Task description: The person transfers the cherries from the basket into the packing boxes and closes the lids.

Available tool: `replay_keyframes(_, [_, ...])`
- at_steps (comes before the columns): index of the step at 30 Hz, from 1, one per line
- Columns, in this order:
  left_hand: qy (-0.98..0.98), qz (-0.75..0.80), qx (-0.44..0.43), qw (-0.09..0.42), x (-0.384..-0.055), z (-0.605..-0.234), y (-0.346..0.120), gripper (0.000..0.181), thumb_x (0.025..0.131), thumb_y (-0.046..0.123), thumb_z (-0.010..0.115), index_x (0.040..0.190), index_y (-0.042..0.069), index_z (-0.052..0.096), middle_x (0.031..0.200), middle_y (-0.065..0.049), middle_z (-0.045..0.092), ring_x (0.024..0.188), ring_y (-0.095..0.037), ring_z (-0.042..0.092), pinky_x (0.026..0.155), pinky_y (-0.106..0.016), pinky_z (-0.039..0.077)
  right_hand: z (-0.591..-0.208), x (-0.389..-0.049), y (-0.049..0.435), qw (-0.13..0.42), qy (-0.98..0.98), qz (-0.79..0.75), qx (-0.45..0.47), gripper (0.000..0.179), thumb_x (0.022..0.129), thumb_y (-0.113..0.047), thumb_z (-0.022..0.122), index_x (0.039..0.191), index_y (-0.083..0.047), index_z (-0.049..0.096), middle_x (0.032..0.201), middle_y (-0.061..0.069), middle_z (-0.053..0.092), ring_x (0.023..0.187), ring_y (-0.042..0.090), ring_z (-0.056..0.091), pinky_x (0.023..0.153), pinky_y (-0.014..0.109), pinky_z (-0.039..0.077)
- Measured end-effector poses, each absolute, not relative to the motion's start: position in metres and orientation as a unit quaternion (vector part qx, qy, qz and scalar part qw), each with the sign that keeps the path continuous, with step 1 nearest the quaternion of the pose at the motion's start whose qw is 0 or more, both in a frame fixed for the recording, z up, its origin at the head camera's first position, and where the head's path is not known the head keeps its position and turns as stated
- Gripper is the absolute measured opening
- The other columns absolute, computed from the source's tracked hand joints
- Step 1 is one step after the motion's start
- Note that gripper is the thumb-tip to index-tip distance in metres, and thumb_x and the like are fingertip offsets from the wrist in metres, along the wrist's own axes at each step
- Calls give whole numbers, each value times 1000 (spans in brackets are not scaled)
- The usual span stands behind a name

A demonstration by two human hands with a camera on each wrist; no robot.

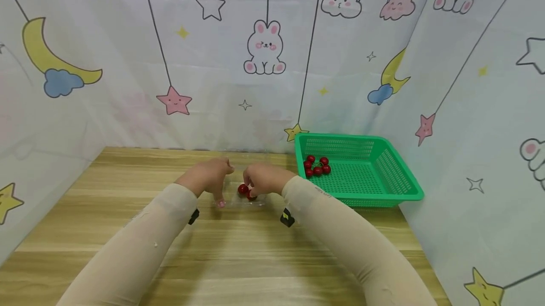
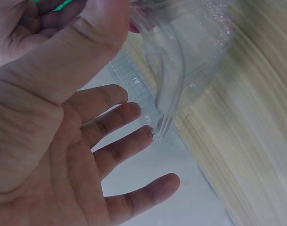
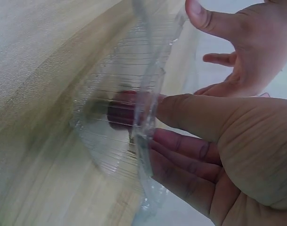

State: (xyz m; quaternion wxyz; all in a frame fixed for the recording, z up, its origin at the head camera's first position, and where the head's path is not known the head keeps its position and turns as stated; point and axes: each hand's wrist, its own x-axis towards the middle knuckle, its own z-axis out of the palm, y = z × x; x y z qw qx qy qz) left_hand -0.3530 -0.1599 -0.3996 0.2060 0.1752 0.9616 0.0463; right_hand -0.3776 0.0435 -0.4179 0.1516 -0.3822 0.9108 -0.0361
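A clear plastic clamshell box (image 1: 232,191) lies on the table with its lid raised at the back. Inside it are two red cherries (image 1: 242,189), near the front. My right hand (image 1: 267,179) reaches in over the box, thumb and fingertips pinching one cherry (image 3: 122,110), seen through the ribbed wall in the right wrist view. At the box's left side is my left hand (image 1: 208,177), its thumb down at the front left corner. Its fingers (image 2: 122,157) are spread and fairly straight beside the clear rim in the left wrist view.
To the right stands a green plastic basket (image 1: 355,176) with several cherries (image 1: 317,170) grouped at its left end. A white printed curtain (image 1: 221,107) hangs behind the wooden table (image 1: 225,258) and along both sides.
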Motion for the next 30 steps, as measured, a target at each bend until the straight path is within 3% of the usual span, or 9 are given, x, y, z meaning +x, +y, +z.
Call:
replay_keyframes(7, [962, 63, 175, 200, -350, -402, -160, 120, 73, 33, 111, 173, 8, 49, 179, -20, 42, 157, -47, 54, 122, -63, 56, -386, -382, 64, 153, 916, -60, -365, 24, 110, -23, 78, 128, -8, 80, 123, 5, 80, 112, 21, 76, 102, 41, 66])
replay_keyframes(13, [963, 66, 175, 192, -345, -406, -162, 119, 72, 33, 111, 171, 7, 51, 176, -19, 45, 156, -47, 55, 123, -64, 54, -346, -395, 102, 144, 934, -87, -316, 19, 115, -28, 71, 125, -14, 81, 130, 6, 79, 118, 24, 76, 105, 47, 65])
replay_keyframes(17, [965, 55, 176, 186, -345, -405, -164, 118, 70, 33, 111, 169, 5, 54, 173, -20, 48, 154, -47, 56, 122, -65, 55, -329, -407, 131, 129, 946, -87, -285, 23, 115, -26, 71, 130, -11, 80, 142, 12, 76, 124, 29, 75, 107, 49, 64])
replay_keyframes(25, [967, 46, 172, 183, -346, -404, -164, 117, 72, 34, 110, 170, 6, 53, 175, -20, 46, 155, -47, 56, 123, -64, 54, -331, -432, 183, 138, 953, -99, -253, 27, 112, -16, 71, 132, -1, 81, 137, 19, 78, 130, 39, 74, 112, 54, 63])
replay_keyframes(30, [966, 52, 178, 178, -346, -405, -163, 116, 73, 34, 110, 170, 6, 53, 175, -21, 46, 154, -47, 57, 122, -63, 55, -345, -444, 214, 152, 960, -105, -208, 29, 111, -15, 74, 134, 1, 81, 143, 21, 76, 125, 40, 76, 105, 54, 66])
